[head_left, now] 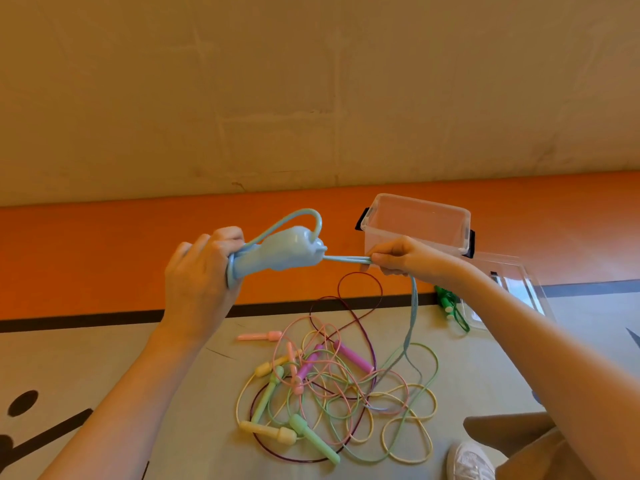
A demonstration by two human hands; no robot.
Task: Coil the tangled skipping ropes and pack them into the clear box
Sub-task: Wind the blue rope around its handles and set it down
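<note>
The left hand (201, 271) grips the pale blue handles (277, 252) of a skipping rope, their long axis running sideways toward the right hand (394, 256) — which pinches the blue cord (346, 259) stretched taut between them. Just beyond the right hand stands the clear box (415, 223), open; below both hands lies the tangle of pastel ropes (332, 386) on the floor (138, 341) — no writing is readable.

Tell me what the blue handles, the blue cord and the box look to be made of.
Blue handles: likely moulded plastic, smooth with a soft sheen, highlights on the rounded ends. Blue cord: probably flexible PVC or rubber; it bends in loops and hangs limp below the right hand. Box: clear hard plastic, see-through walls, glossy rim, dark clips.
</note>
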